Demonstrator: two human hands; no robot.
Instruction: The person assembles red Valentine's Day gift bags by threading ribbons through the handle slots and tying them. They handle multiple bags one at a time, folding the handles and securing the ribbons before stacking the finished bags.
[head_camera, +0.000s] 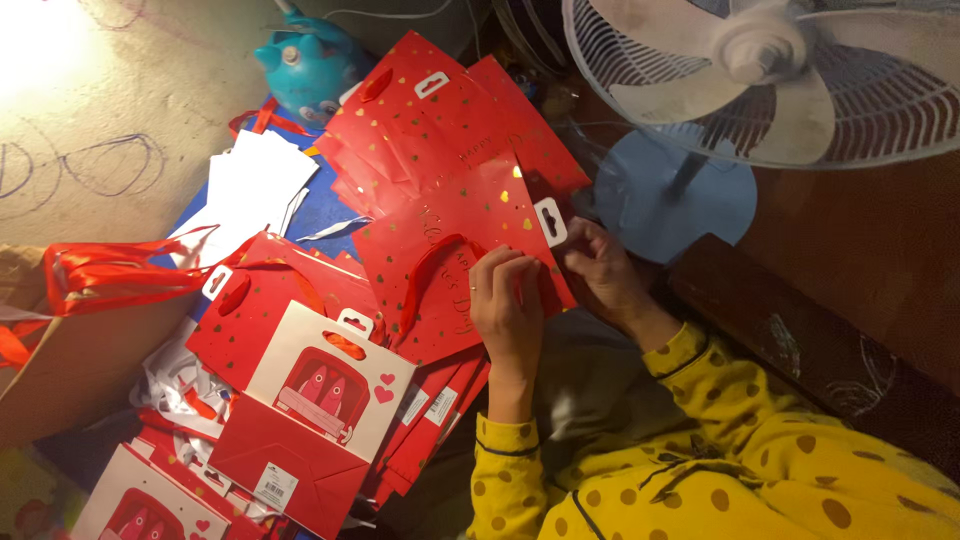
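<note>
— What lies at the left of the frame?

— A brown cardboard box (70, 365) at the left edge, matte and square-cornered, with shiny red ribbon (110, 268) draped over its rim. Just right of it, flat sheets of white paper (250, 185) sit on a blue surface, and below them a heap of glossy red gift bags (300, 400), some with a white panel and small hearts.

— And in the middle?

— A glossy red paper bag (450, 235) sprinkled with little gold hearts, lying flat and tilted, with a white hang tab at its right corner and a red ribbon handle looping across its face.

— Where are the hands?

— Both at that bag's lower right edge. The left hand (508, 300) is curled shut on the edge, fingers folded over it. The right hand (600, 268) pinches the same bag just below the white tab. The hands are near each other, not touching.

— Further right?

— A white plastic fan (780, 70) with a wire grille, on a round pale-blue base, top right.
</note>
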